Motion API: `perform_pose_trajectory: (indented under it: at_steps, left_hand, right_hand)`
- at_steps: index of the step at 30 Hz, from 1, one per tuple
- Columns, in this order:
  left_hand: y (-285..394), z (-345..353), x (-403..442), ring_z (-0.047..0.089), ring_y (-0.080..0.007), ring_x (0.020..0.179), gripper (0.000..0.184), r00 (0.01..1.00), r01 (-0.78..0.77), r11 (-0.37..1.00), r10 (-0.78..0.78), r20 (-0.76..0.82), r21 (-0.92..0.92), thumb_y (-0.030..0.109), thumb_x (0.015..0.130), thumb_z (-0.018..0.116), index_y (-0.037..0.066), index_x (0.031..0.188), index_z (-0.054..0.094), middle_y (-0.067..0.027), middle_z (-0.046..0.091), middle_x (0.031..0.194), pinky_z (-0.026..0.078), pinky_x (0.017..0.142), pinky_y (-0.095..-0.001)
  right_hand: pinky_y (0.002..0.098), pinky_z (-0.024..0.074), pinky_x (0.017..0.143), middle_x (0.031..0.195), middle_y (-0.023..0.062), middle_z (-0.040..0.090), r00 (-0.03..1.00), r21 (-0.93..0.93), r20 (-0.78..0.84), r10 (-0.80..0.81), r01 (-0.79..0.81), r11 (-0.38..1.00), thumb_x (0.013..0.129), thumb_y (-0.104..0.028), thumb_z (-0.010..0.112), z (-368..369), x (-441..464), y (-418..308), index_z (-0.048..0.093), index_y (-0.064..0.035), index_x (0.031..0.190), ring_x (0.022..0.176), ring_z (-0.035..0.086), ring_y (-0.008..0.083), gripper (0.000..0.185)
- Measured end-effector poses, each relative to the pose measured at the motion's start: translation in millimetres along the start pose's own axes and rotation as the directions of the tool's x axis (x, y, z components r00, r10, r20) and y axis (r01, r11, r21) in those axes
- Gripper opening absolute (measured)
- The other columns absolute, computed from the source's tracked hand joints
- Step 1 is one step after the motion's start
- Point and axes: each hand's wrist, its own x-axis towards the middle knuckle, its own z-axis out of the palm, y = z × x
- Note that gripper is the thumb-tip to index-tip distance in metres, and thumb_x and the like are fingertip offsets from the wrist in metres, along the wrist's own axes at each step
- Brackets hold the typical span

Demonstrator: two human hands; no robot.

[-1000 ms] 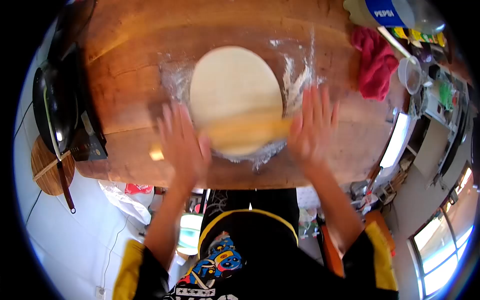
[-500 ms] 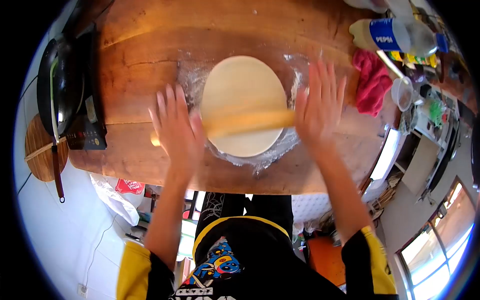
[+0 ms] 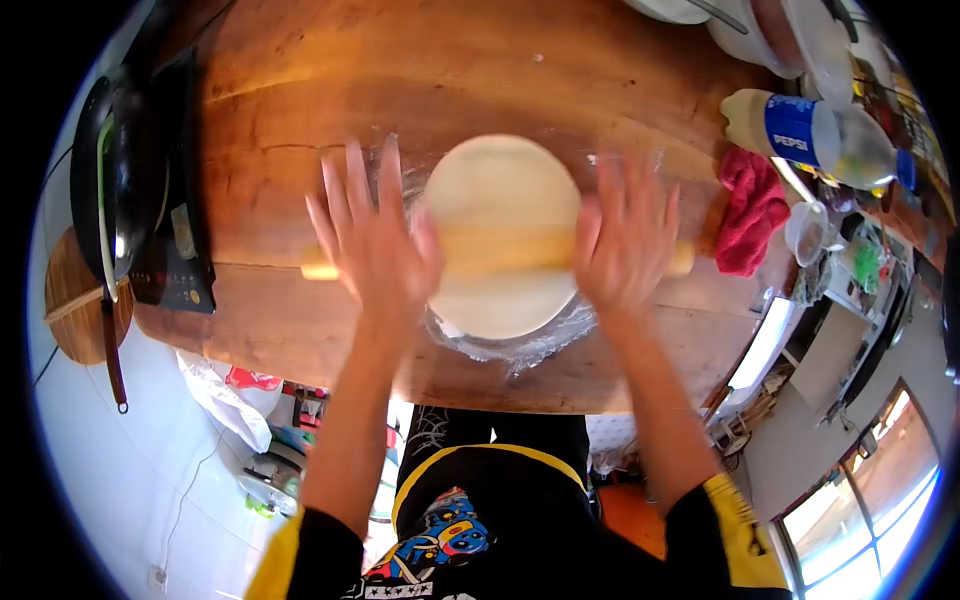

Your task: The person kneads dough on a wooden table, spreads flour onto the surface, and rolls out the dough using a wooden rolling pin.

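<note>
A round, flat sheet of dough (image 3: 505, 190) lies on the wooden table, with white flour around its lower edge. Across its middle rests a light wooden rolling pin (image 3: 508, 252), blurred by motion. My left hand (image 3: 378, 250) lies flat over the pin's left part, fingers stretched and spread, just left of the dough. Over the pin's right part, my right hand (image 3: 630, 240) is also flat, its fingers apart and smeared. Both ends of the pin stick out past my hands. Neither hand wraps around it.
On the left stand a black pan (image 3: 125, 180) and a dark cooktop (image 3: 185, 230). To the right lie a red cloth (image 3: 750, 212) and a Pepsi bottle (image 3: 815, 138), with bowls (image 3: 760, 40) beyond. The wooden table (image 3: 400, 90) has its front edge close to my body.
The rolling pin has gone from slightly tilted to nearly level, and its right end now shows past my right hand. The whole view has shifted a little.
</note>
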Motion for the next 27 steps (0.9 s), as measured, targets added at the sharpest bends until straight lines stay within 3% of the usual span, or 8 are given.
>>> perform_pose_trajectory:
  at_steps: [5, 7, 9, 12, 14, 17, 25, 27]
  left_hand:
    - [11, 10, -21, 0.03, -0.0485, 0.144, 0.058, 0.971, 0.039, 0.996, -0.057, -0.23, -0.081, 0.036, 0.1, 0.039, 0.002, 0.146, 0.048, -0.0257, 0.036, 0.155, 0.019, 0.118, -0.0632]
    - [15, 12, -63, 0.031, -0.0474, 0.144, 0.055, 0.998, 0.05, 0.999, -0.05, -0.042, 0.009, 0.035, 0.101, 0.038, 0.0, 0.143, 0.05, -0.0266, 0.035, 0.154, 0.02, 0.117, -0.0621]
    - [9, 15, -31, 0.032, -0.0456, 0.144, 0.053, 0.994, 0.019, 0.999, -0.024, -0.108, -0.046, 0.034, 0.1, 0.04, 0.001, 0.14, 0.053, -0.0258, 0.038, 0.153, 0.022, 0.117, -0.0603]
    - [8, 11, 47, 0.031, -0.0441, 0.145, 0.054, 0.972, 0.133, 0.981, -0.101, 0.212, -0.143, 0.034, 0.1, 0.041, 0.001, 0.141, 0.052, -0.0246, 0.039, 0.153, 0.021, 0.118, -0.0592]
    - [6, 11, 55, 0.037, -0.0427, 0.142, 0.054, 0.991, 0.044, 0.995, -0.054, -0.12, -0.085, 0.034, 0.099, 0.043, 0.003, 0.142, 0.052, -0.0228, 0.045, 0.149, 0.025, 0.116, -0.0581]
    - [0, 15, -7, 0.043, -0.0415, 0.137, 0.053, 0.986, -0.03, 1.0, 0.031, -0.165, 0.008, 0.034, 0.097, 0.046, 0.004, 0.141, 0.053, -0.021, 0.051, 0.144, 0.029, 0.112, -0.0575]
    - [-14, 17, 97, 0.054, -0.0362, 0.106, 0.039, 0.984, 0.026, 0.995, -0.009, -0.177, 0.095, 0.034, 0.1, 0.048, 0.007, 0.124, 0.061, -0.0164, 0.06, 0.117, 0.041, 0.091, -0.0496]
    - [-3, 14, 34, 0.052, -0.0345, 0.1, 0.028, 0.96, -0.151, 0.978, 0.18, -0.216, 0.142, 0.028, 0.098, 0.048, 0.007, 0.111, 0.061, -0.016, 0.058, 0.106, 0.04, 0.082, -0.0446]
  right_hand:
    - [0.0565, 0.0393, 0.103, 0.132, 0.0139, 0.062, 0.965, 0.246, -0.056, 0.256, -0.235, 0.94, 0.098, -0.03, 0.048, 7, 16, 1, 0.06, -0.0082, 0.135, 0.121, 0.058, 0.0343, 0.045]
    - [0.0477, 0.0455, 0.09, 0.114, 0.0131, 0.065, 0.991, 0.088, -0.131, -0.018, 0.03, 0.996, 0.094, -0.034, 0.058, 5, -40, 1, 0.069, -0.0087, 0.118, 0.103, 0.061, 0.0339, 0.036]
    - [0.0474, 0.0436, 0.086, 0.107, 0.012, 0.065, 0.983, 0.1, -0.186, -0.005, 0.024, 0.995, 0.091, -0.03, 0.061, 11, -15, 1, 0.071, -0.0097, 0.105, 0.093, 0.059, 0.0326, 0.026]
    - [0.0469, 0.0432, 0.085, 0.105, 0.0104, 0.066, 0.999, 0.023, -0.053, 0.001, 0.0, 1.0, 0.088, -0.028, 0.059, 33, 62, 15, 0.07, -0.0099, 0.102, 0.088, 0.059, 0.0305, 0.025]
    - [0.0472, 0.0442, 0.08, 0.102, 0.0123, 0.065, 0.993, 0.062, -0.035, 0.116, -0.114, 0.992, 0.088, -0.029, 0.059, 33, 80, 17, 0.069, -0.0079, 0.1, 0.083, 0.059, 0.0307, 0.026]
    - [0.0474, 0.0456, 0.073, 0.102, 0.0168, 0.066, 0.957, 0.131, -0.263, -0.125, 0.164, 0.978, 0.092, -0.035, 0.058, 20, -5, 22, 0.068, -0.0047, 0.103, 0.082, 0.061, 0.0335, 0.034]
    - [0.0471, 0.0457, 0.075, 0.103, 0.015, 0.065, 0.988, 0.081, -0.07, 0.134, -0.128, 0.988, 0.095, -0.037, 0.058, 38, 94, 18, 0.066, -0.0052, 0.103, 0.094, 0.06, 0.0351, 0.034]
    - [0.0474, 0.0444, 0.08, 0.11, 0.0161, 0.062, 0.984, 0.1, -0.162, 0.079, -0.063, 0.993, 0.093, -0.034, 0.061, 30, 40, 9, 0.064, -0.0071, 0.099, 0.1, 0.058, 0.0346, 0.028]
